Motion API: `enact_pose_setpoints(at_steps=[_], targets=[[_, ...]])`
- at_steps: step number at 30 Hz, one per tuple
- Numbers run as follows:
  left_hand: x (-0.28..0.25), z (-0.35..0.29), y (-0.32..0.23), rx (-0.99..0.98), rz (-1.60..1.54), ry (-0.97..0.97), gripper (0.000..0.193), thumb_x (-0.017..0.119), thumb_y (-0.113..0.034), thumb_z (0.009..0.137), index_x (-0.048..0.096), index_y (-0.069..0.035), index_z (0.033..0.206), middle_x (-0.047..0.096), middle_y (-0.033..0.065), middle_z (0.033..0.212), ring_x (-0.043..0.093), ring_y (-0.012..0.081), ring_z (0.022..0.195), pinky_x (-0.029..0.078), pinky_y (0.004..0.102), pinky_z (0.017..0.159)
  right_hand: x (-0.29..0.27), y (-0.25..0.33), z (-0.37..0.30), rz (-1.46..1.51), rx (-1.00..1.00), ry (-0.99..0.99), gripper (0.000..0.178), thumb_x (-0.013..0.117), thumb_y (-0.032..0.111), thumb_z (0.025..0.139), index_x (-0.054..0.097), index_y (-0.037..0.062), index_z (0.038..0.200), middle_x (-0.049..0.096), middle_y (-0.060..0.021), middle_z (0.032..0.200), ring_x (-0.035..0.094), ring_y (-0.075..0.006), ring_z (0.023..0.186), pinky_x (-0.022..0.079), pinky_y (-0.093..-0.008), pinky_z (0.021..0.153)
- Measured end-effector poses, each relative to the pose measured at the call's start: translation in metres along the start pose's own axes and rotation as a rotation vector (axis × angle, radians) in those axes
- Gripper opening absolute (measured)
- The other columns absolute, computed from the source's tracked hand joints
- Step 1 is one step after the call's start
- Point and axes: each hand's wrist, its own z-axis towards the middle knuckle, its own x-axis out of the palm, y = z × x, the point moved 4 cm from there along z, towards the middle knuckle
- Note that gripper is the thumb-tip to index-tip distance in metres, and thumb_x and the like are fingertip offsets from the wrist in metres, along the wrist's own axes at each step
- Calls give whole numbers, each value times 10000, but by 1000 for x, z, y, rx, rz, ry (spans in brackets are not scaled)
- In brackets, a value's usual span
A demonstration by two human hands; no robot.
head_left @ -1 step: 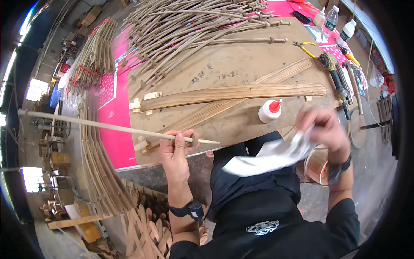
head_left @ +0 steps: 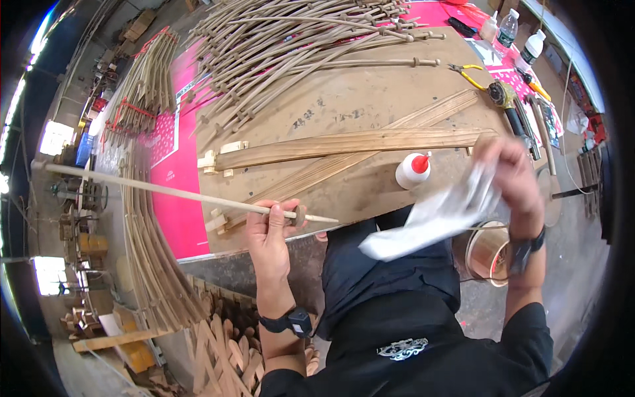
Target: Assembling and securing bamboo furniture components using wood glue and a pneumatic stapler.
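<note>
My left hand (head_left: 268, 231) is closed round a long thin wooden rod (head_left: 178, 192), just behind a small round wooden collar (head_left: 299, 215) near its pointed end. The rod slants out to the left past the table edge, its far end carrying a small knob. On the other side, my right hand (head_left: 510, 173) grips a white cloth or sheet of paper (head_left: 430, 221), which hangs down over my lap and is blurred by motion. A white squeeze bottle with a red cap (head_left: 413, 171) stands on the table between the hands.
Similar rods (head_left: 297, 46) lie heaped at the back of the table. Two carved wooden slats (head_left: 344, 143) cross in front of them. Pliers (head_left: 471, 75), a power tool (head_left: 506, 99) and plastic bottles (head_left: 530, 50) lie or stand at right. A round container (head_left: 486, 255) is below the table edge.
My right hand has swung up and to the right, drawing the white cloth or paper with it. The left hand and the rod have barely shifted.
</note>
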Motion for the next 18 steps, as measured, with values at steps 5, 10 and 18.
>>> enact_pose_setpoints(at_steps=[5, 10, 18], targets=[[3, -7, -5, -57, -60, 112, 147, 534, -193, 1115, 578, -74, 1192, 747, 218, 1068, 776, 336, 923, 671, 401, 710, -132, -8, 39, 14, -151, -955, 420, 627, 187, 1030, 603, -12, 1400, 703, -80, 1135, 664, -172, 1057, 518, -331, 973], [9, -10, -1, -103, -185, 164, 159, 540, -217, 1113, 584, -84, 1186, 753, 217, 1040, 778, 344, 886, 665, 398, 700, -21, -32, -3, -649, -251, -763, 273, 580, 153, 1047, 686, -6, 1242, 705, -75, 1199, 628, -184, 1173, 465, -344, 1064], [35, -14, 11, -161, -226, 162, 171, 576, -238, 1099, 587, -86, 1177, 754, 190, 1049, 766, 320, 899, 650, 420, 753, 188, -56, -23, -213, -24, 129, 360, 762, 211, 952, 664, 20, 1241, 712, -142, 982, 717, -251, 833, 577, -384, 744]])
